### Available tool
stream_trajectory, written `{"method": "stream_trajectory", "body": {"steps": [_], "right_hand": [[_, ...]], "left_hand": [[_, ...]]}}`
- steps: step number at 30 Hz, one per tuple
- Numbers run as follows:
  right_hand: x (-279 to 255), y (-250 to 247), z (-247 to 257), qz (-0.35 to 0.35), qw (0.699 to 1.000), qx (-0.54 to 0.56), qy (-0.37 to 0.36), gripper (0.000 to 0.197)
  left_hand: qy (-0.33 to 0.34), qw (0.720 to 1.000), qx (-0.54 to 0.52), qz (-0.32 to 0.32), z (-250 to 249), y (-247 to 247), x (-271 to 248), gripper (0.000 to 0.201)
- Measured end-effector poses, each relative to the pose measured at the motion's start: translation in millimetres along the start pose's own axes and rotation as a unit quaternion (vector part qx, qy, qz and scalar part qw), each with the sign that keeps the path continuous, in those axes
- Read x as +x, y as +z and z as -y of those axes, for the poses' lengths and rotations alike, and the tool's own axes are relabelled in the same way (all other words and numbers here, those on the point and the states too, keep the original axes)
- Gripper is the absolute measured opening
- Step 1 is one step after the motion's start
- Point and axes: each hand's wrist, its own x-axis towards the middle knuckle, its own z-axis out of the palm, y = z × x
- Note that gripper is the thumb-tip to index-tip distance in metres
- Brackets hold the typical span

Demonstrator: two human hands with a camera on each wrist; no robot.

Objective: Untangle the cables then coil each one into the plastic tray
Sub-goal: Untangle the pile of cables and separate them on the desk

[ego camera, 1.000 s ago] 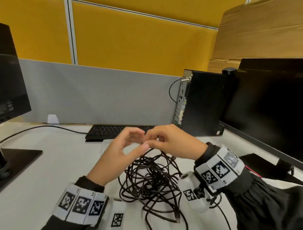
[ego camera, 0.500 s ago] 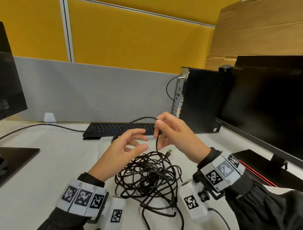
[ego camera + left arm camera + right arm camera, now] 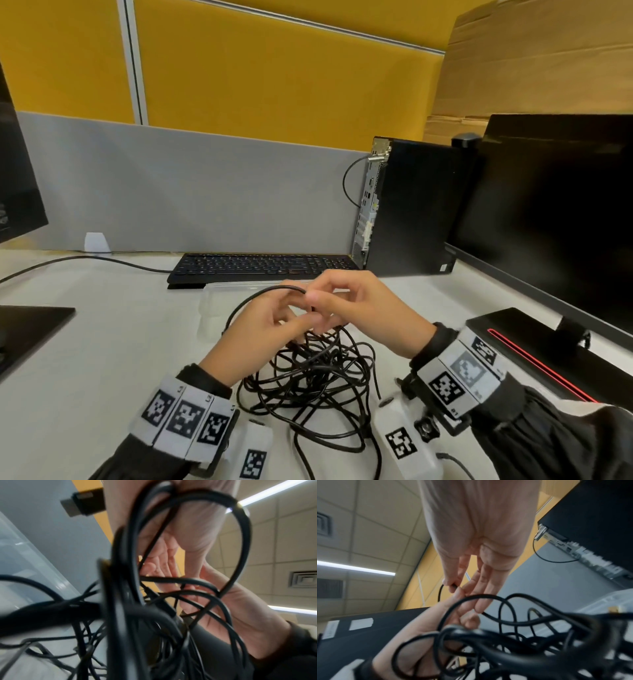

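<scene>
A tangle of thin black cables [image 3: 315,380] lies on the white desk between my wrists. My right hand [image 3: 313,296] pinches one cable strand between thumb and forefinger just above the heap; that strand arcs left in a loop [image 3: 239,308]. My left hand [image 3: 291,315] meets it, fingers curled around strands rising from the tangle. The right wrist view shows the pinch [image 3: 453,586], with more loops [image 3: 505,628] draped over my left palm. A black plug with a metal tip [image 3: 82,503] sticks out beside my left hand. The clear plastic tray [image 3: 210,310] stands just beyond my left hand.
A black keyboard [image 3: 263,267] lies behind the tray. Farther right stand a black computer tower [image 3: 411,205] and a large monitor [image 3: 555,219] whose base [image 3: 548,349] lies near my right wrist. Another monitor base [image 3: 30,325] sits at the left, with a cable [image 3: 85,260] running across the desk.
My right hand, which had lifted a strand high, has come down and my left hand has closed in to meet it. The lifted loop now arcs out to the left.
</scene>
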Motion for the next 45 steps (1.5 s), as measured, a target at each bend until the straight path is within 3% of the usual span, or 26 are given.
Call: {"method": "stream_trajectory", "body": {"steps": [3, 5, 6, 9, 11, 13, 18, 24, 25, 27, 29, 32, 37, 38, 40, 42, 43, 45], "right_hand": [[2, -8, -1, -0.056, 0.998, 0.007, 0.016, 0.01], [-1, -21, -11, -0.068, 0.994, -0.044, 0.076, 0.016], [-4, -26, -16, -0.041, 0.987, -0.104, 0.118, 0.019], [-17, -36, -29, 0.135, 0.931, -0.249, 0.232, 0.025], [-26, -37, -32, 0.205, 0.923, -0.194, 0.262, 0.029], [-30, -38, -32, 0.211, 0.933, -0.124, 0.264, 0.029], [-27, -35, -25, 0.18, 0.947, -0.139, 0.229, 0.026], [-20, -25, -21, 0.068, 0.962, -0.181, 0.194, 0.019], [-19, -24, -21, 0.038, 0.967, -0.162, 0.195, 0.019], [-17, -20, -19, -0.013, 0.976, -0.11, 0.189, 0.019], [-13, -16, -15, -0.035, 0.981, -0.091, 0.167, 0.02], [-8, -18, -11, -0.107, 0.982, -0.092, 0.123, 0.016], [-11, -38, -8, -0.301, 0.945, 0.114, 0.065, 0.02], [-13, -40, -7, -0.295, 0.941, 0.15, 0.075, 0.022], [-19, -45, -4, -0.192, 0.957, 0.167, 0.143, 0.026], [-26, -49, -4, -0.067, 0.975, 0.056, 0.202, 0.035], [-28, -50, -4, -0.042, 0.979, 0.001, 0.2, 0.037], [-28, -53, -5, -0.095, 0.984, -0.009, 0.153, 0.035]], "left_hand": [[-0.011, 1.0, 0.018, 0.003, 0, -4, -1, 0.026], [0.001, 0.999, 0.034, 0.017, -2, -1, -3, 0.012], [0.004, 0.999, 0.036, 0.018, -4, 1, -3, 0.003], [0.002, 1.0, 0.01, 0.017, -7, 1, -4, 0.017], [0.007, 0.999, -0.022, 0.049, -9, -4, -5, 0.023], [0.007, 0.996, -0.038, 0.087, -9, -6, -7, 0.018], [-0.012, 0.999, 0.005, 0.037, -3, -5, -1, 0.025], [-0.005, 1.0, -0.006, 0.002, 2, -6, 1, 0.021], [-0.016, 1.0, -0.008, 0.02, 2, -6, 0, 0.032], [-0.044, 0.995, 0.029, 0.082, 5, -5, -1, 0.075], [-0.053, 0.987, 0.092, 0.117, 6, 0, -3, 0.087], [-0.054, 0.993, 0.064, 0.088, 7, -3, -1, 0.068], [-0.092, 0.995, 0.021, -0.021, 12, -19, 1, 0.045], [-0.097, 0.994, 0.021, -0.04, 12, -19, 2, 0.04], [-0.11, 0.992, 0.013, -0.063, 11, -20, 2, 0.04], [-0.118, 0.991, 0.003, -0.064, 12, -20, 2, 0.044], [-0.122, 0.991, -0.006, -0.06, 11, -20, 2, 0.039], [-0.13, 0.989, -0.016, -0.063, 8, -18, 1, 0.021]]}}
